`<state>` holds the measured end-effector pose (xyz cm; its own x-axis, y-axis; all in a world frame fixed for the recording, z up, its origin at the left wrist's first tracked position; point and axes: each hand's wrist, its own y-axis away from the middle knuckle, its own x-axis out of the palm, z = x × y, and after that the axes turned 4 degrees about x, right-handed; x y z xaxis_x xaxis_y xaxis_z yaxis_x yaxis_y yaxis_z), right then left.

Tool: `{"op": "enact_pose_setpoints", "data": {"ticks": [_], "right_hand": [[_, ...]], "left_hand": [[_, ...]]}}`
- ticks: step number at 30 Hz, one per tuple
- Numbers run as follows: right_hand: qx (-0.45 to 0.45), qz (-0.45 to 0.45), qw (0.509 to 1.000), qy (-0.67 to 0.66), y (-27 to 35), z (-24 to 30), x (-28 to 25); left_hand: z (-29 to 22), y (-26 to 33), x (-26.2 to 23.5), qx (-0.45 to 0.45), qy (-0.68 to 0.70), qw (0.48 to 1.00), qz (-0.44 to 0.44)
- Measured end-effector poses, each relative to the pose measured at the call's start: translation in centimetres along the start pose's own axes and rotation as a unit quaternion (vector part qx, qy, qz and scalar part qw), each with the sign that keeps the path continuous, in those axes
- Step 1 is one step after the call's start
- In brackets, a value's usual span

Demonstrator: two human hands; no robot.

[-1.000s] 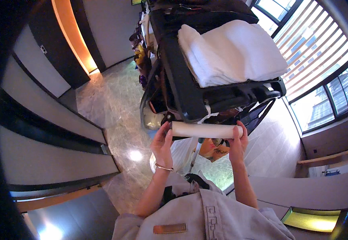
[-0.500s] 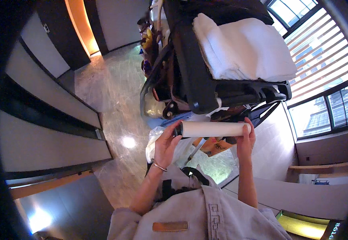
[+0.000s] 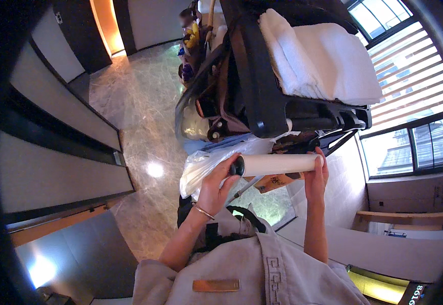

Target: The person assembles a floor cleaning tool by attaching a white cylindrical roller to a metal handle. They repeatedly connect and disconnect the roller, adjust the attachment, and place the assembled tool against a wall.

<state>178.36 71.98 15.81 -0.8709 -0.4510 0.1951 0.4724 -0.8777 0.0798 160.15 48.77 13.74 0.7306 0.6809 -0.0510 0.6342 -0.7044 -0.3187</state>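
Horizontally between both hands, a white roll (image 3: 277, 164) is held before the housekeeping cart (image 3: 262, 76): left hand (image 3: 216, 185) grips its dark end cap, right hand (image 3: 316, 178) supports the other end; nothing yet unrolled, folded towels (image 3: 323, 56) untouched above.

Cart (image 3: 262, 96) cut off by the top edge; lower shelves hidden behind clear bag (image 3: 206, 165); far clutter too blurred to identify.
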Motion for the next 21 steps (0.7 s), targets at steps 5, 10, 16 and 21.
{"op": "enact_pose_setpoints", "data": {"ticks": [5,10,16,21], "right_hand": [[0.045,-0.002,0.999,-0.030,0.4,0.4,0.4],[0.050,0.029,0.998,-0.010,0.6,1.0,1.1],[0.055,0.011,0.998,-0.018,0.3,0.4,-0.6],[0.029,0.006,0.999,-0.029,0.4,0.7,-2.0]], "left_hand": [[0.0,0.8,1.1,0.028,-0.020,0.998,0.049],[0.6,2.0,2.4,0.022,-0.076,0.996,0.036],[-0.7,1.2,2.3,-0.021,0.043,0.999,-0.017],[-1.0,0.9,2.4,-0.033,0.051,0.998,0.007]]}}
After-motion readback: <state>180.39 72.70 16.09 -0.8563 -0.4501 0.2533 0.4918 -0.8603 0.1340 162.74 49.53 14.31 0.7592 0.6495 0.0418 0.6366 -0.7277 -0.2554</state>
